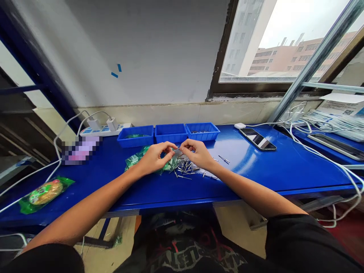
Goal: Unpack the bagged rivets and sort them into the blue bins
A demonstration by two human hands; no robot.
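Note:
My left hand [158,156] and my right hand [198,152] meet over the middle of the blue table, fingertips close together. Both pinch what looks like a small clear plastic bag [178,152]; its outline is partly hidden by the fingers. Under and in front of my hands lies a loose pile of blind rivets [186,167], silver with long thin pins. Green-printed clear bags [133,161] lie beside and partly behind my left hand. A few single rivets [224,159] rest to the right of my right wrist.
Behind my hands stand a left blue bin [122,142] with green-printed bags, a middle blue bin [171,140] and a right blue bin [209,135] holding small metal parts. A phone [257,139], power strip [125,127], wrapped bread [47,192] and white cables [327,153] lie around.

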